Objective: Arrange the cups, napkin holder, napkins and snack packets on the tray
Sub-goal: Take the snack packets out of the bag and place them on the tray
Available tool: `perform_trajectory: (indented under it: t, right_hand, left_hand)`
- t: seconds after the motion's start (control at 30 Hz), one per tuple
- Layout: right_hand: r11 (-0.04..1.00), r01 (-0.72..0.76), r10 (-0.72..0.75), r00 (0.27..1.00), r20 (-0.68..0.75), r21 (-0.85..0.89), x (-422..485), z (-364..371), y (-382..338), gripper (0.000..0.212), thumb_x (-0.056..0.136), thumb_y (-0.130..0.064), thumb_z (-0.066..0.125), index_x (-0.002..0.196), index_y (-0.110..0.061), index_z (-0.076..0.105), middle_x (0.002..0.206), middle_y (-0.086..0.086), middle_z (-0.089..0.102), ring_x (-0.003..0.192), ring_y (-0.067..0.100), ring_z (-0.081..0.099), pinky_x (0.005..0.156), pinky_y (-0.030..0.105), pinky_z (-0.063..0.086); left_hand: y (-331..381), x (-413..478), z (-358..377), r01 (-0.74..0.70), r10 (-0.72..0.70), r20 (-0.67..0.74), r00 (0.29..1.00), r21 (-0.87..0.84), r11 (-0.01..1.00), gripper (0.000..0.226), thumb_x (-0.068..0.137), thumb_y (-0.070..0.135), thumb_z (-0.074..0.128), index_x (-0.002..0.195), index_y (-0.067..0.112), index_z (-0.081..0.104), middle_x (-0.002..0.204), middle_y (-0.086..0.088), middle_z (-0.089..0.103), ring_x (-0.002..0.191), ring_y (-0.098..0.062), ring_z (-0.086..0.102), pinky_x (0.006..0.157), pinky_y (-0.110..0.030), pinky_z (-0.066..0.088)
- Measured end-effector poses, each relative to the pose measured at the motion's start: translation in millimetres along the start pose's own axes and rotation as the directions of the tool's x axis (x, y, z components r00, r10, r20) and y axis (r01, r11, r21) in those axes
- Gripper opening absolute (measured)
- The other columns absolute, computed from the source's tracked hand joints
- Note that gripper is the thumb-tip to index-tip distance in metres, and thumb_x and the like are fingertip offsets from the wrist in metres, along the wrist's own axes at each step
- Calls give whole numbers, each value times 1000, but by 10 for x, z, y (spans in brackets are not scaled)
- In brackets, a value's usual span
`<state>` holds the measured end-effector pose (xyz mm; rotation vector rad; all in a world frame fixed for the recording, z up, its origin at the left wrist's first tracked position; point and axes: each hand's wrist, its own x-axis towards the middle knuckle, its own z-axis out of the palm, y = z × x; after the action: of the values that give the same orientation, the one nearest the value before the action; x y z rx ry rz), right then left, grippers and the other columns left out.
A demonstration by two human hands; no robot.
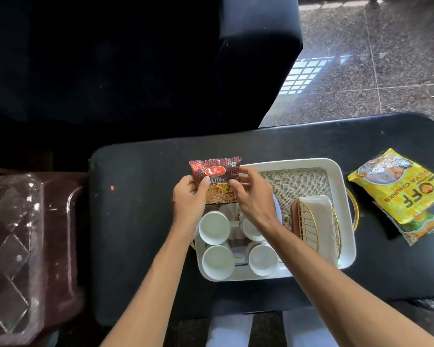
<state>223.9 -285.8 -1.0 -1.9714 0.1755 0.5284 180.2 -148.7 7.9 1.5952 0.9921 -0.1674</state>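
I see both of my hands up at the far left corner of the white tray [346,196], pinching a maroon snack packet [216,180] between them. My left hand [189,204] grips the packet's left edge with the thumb on the front face, and my right hand [254,196] closes its thumb and fingers on the right edge. The packet stands upright, its printed face toward me, held over the tray's far left corner just beyond the cups.

4 white cups [214,227] sit in a 2 by 2 cluster in the left half of the tray, all mouth up; my right wrist crosses over the far right one. A burlap mat [296,181] lines the tray floor on the far right side. On it stands a gold wire napkin holder [307,221] with a stack of white napkins [318,209] leaning in it, tilted toward the right wall of the tray.

The tray rests on a black table [140,221]. Off the tray, to its right on the table, lies a yellow snack packet [406,189], and it overlaps a green packet [421,227] underneath it. A clear patterned tray [13,246] sits on a dark brown stand at the far left, apart from the table.
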Motion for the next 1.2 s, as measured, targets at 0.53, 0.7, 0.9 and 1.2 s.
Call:
perform_trajectory:
  t: [0.53, 0.7, 0.9, 1.2]
  right_hand:
    - [998, 56, -60, 988, -145, -35, -204, -1087, 6, 32, 93, -26, 69, 124, -18, 63, 109, -8, 71, 96, 0, 67, 81, 9, 51]
    - [999, -16, 4, 921, -389, -29, -336, -2196, 311, 21, 93, -24, 67, 113, -22, 66, 99, -19, 68, 88, -16, 62, 78, 3, 47]
    - [979, -201, 130, 763, -634, -41, -360, -3157, 769, 26, 90, -26, 68, 114, -24, 61, 110, -6, 63, 96, 11, 62, 86, 25, 46]
    - [897, -438, 358, 798, -485, -58, -108, -3351, 1186, 49, 87, -40, 72, 124, -11, 57, 116, 6, 65, 114, 27, 59, 97, 43, 48]
  left_hand:
    - [326, -468, 61, -216, 258, -253, 932, 179, 960, 36, 97, 30, 64, 133, 27, 61, 138, 3, 63, 99, 10, 63, 71, 0, 44]
    - [665, -852, 914, -399, 416, -75, 906, 175, 900, 23, 98, 11, 61, 120, 12, 70, 118, -2, 70, 96, 1, 65, 76, 4, 43]
    - [828, -1255, 2207, -477, 428, 259, 866, 169, 863, 17, 97, 14, 64, 112, 16, 73, 109, 2, 74, 92, -4, 67, 77, -2, 48]
    - [772, -1147, 3204, -548, 349, 497, 795, 340, 765, 21, 101, 27, 61, 118, 20, 70, 120, 1, 73, 102, -7, 67, 86, -22, 52]
